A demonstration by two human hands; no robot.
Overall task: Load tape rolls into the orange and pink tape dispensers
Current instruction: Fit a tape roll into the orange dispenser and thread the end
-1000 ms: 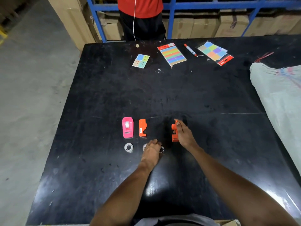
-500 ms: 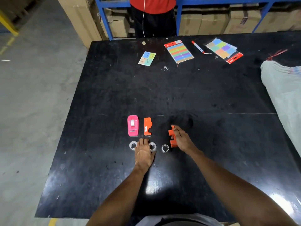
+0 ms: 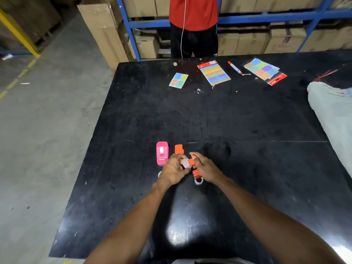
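On the black table (image 3: 247, 168) a pink tape dispenser (image 3: 162, 155) lies flat with a roll in it. Beside it lies a loose orange dispenser piece (image 3: 178, 149). My right hand (image 3: 204, 167) holds the orange dispenser body (image 3: 192, 164) lifted off the table. My left hand (image 3: 174, 168) presses a clear tape roll (image 3: 184, 162) against it. One tape roll (image 3: 198, 181) lies under my right hand, and the edge of another (image 3: 159, 174) shows left of my left hand.
A person in a red shirt (image 3: 193, 12) stands at the far table edge. Near that edge lie sticky-note packs (image 3: 213, 72), a small coloured card (image 3: 178, 80), a red marker (image 3: 234, 67) and another note pack (image 3: 263, 70). A grey sack (image 3: 333, 119) covers the right side.
My left hand has picked a tape roll off the table and brought it up to the orange dispenser body, which my right hand has lifted and moved left toward it.
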